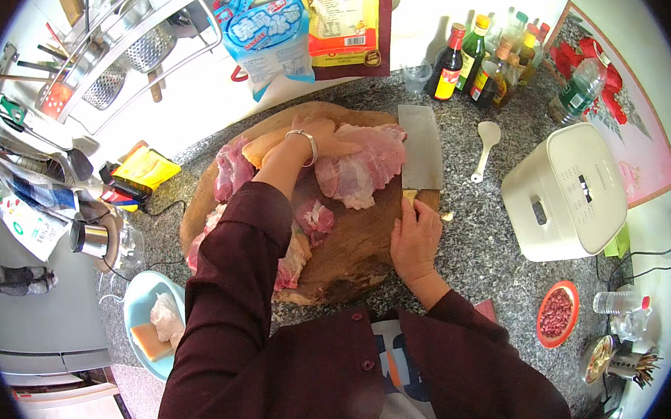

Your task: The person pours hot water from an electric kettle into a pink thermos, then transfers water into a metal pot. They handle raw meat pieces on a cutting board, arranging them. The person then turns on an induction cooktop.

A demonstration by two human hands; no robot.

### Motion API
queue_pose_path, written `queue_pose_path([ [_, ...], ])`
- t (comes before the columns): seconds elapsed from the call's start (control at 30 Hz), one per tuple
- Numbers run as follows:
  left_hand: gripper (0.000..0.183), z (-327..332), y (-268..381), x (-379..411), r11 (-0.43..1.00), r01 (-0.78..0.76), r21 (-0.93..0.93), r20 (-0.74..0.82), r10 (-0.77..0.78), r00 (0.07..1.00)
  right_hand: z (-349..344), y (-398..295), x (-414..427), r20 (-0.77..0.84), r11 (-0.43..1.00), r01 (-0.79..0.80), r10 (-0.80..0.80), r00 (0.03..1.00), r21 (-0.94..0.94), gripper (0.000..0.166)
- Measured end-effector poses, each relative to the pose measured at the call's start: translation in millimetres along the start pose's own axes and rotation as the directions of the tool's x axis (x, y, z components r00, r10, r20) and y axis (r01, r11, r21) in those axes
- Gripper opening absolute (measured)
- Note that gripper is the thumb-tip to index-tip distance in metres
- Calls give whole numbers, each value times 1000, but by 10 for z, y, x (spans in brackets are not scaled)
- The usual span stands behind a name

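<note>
A round wooden chopping board (352,262) lies before me with several pieces of raw meat on it. My left hand (320,133), a bracelet at its wrist, reaches over the far part of the board. It touches the meat between a skin-on piece (264,147) and a broad pink slab (361,165); its grip is partly hidden. At the board's right edge my right hand (417,235) is closed around the handle of a cleaver (420,148), whose blade lies flat, pointing away. A small meat chunk (315,220) and a fatty piece (292,261) lie nearer me.
Left of the board, a pale blue bowl (133,287) holds meat pieces. A white spoon (487,142), a rice cooker (561,190) and a red-rimmed dish of beans (542,335) occupy the right side. Sauce bottles (448,65) stand behind; seasoning bags (270,47) hang at the wall.
</note>
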State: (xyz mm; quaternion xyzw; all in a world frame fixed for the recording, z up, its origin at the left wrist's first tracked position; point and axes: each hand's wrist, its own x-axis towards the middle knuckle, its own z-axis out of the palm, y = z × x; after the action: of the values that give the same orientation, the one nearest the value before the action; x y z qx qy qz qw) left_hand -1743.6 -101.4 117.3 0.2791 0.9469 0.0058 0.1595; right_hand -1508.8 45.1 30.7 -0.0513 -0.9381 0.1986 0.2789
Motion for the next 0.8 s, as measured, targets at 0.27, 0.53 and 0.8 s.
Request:
queue_pose_path([
  [0.27, 77, 94, -13, -132, 969, -174, -174, -64, 165, 984, -40, -25, 22, -21, 1000, -10, 11, 1000, 26, 43],
  [0.53, 51, 8, 121, -642, 898, -337, -282, -254, 269, 929, -34, 4, 15, -19, 999, -9, 9, 1000, 31, 43],
  [0.8, 42, -58, 69, -718, 804, -496, -328, -379, 369, 849, -30, -22, 24, -7, 999, -20, 21, 1000, 29, 48],
])
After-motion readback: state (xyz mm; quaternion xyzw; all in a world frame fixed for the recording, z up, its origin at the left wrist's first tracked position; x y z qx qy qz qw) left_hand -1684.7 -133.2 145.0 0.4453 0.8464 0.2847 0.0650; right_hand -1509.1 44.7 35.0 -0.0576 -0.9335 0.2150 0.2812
